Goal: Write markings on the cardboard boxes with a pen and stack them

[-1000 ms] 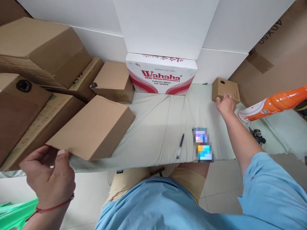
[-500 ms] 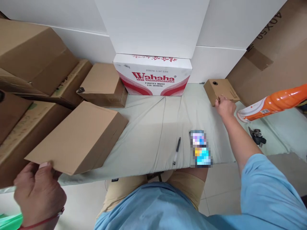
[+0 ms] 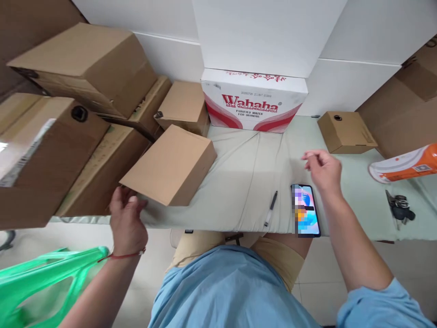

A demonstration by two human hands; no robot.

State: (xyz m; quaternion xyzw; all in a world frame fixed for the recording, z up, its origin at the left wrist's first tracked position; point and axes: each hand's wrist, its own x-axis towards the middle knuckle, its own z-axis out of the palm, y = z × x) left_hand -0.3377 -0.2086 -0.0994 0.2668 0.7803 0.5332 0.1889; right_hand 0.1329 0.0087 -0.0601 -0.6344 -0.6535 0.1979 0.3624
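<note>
My left hand (image 3: 129, 225) is at the near left corner of a plain brown cardboard box (image 3: 167, 166). Its fingers are apart and lie just under that corner, partly in shadow; a touch there is hard to make out. The box rests on the cloth-covered table (image 3: 235, 182) beside a stack of cartons. My right hand (image 3: 324, 173) hovers over the cloth with fingers loosely bent and nothing in them. Beyond it stands a small brown cardboard box (image 3: 348, 130) with a round dark hole. Below it lies a lit phone (image 3: 307, 212), partly pixelated, and left of that a pen (image 3: 271, 208).
Several cartons (image 3: 112, 68) are piled at the left. A white and red Wahaha water carton (image 3: 254, 107) stands against the wall. An orange and white bottle (image 3: 406, 165) and a bunch of keys (image 3: 401, 208) are at the right. A green plastic bag (image 3: 51, 273) hangs at lower left.
My right hand has left the small box and come back toward the phone. My left hand no longer grips the larger box's edge. The view has swung left.
</note>
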